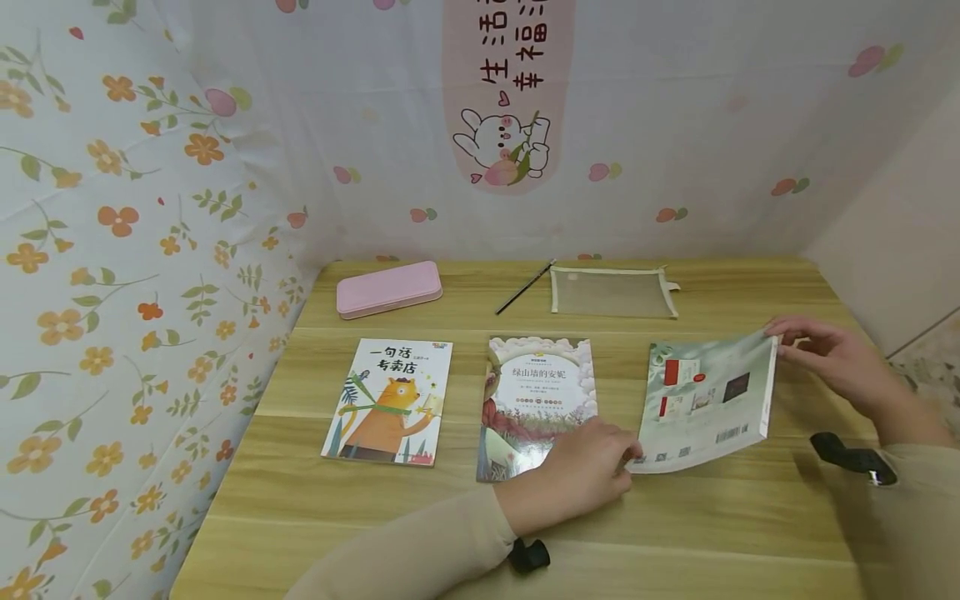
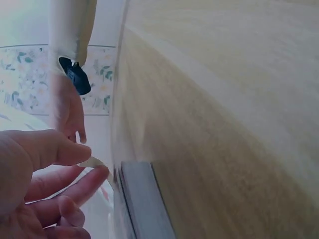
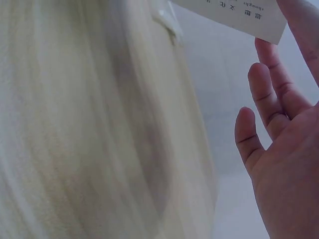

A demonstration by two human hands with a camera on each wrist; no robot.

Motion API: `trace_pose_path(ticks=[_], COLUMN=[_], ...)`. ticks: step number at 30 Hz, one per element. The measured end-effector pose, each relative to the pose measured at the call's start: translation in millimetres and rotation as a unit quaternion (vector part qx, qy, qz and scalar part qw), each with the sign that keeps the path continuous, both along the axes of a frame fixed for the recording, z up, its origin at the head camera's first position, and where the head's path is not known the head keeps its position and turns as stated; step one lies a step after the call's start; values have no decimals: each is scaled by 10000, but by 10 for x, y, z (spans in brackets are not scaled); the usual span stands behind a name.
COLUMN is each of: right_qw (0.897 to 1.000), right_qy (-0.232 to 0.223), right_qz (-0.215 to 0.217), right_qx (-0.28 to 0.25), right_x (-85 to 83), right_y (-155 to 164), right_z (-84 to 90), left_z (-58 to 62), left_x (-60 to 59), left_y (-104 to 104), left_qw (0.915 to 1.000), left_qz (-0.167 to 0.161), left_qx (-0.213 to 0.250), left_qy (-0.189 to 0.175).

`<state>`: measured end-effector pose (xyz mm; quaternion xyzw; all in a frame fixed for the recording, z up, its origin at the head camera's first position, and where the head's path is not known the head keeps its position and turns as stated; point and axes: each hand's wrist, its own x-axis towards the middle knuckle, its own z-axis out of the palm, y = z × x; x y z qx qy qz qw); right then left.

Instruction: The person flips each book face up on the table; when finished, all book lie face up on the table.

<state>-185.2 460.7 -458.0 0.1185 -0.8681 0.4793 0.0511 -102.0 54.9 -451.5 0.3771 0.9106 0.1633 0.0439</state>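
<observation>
A pale green book (image 1: 697, 417) is held tilted above the right side of the table, back cover up, its spine side raised. My left hand (image 1: 573, 471) pinches its lower left corner between thumb and fingers, as the left wrist view shows too. At the top of the spine, my right hand (image 1: 825, 354) pinches the other corner; in the right wrist view the printed spine (image 3: 239, 15) reaches the thumb and index fingertip, the other fingers loosely bent. Under the left wrist lies a pink-and-white book (image 1: 538, 392), its lower right corner covered by that hand.
Farther left lies a book with an orange bear (image 1: 390, 400). Along the back are a pink pencil case (image 1: 390, 287), a dark pencil (image 1: 525, 287) and a mesh zip pouch (image 1: 613, 292). A patterned curtain (image 1: 360, 125) hangs behind the wooden table (image 1: 300, 517).
</observation>
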Motion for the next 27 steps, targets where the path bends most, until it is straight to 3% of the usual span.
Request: trace_pose_path(ticks=[3,8,16,20,27], right_qw=[9997,9985,9989,9986,9978], right_qy=[-143,30,-189,-201,143], right_qz=[14,146,-392,-486,-592], right_qx=[-205,-530,-153,-89,-246], right_x=[-4,-29,-9,-7,-26], right_y=[-13,-35,-51,-57,-111], right_z=[59,148,239,276,315], left_z=[25,75,120,119,93], left_x=[-26,-86,-129,-142,-189], left_y=[-42,-107,-200,-224,-222], left_qw=[9995,9958,9775,9642,9289], left_qz=[59,340,680,575,423], left_qx=[277,832,1965,2424,3250], left_qy=[-106,-154,364,906,1722])
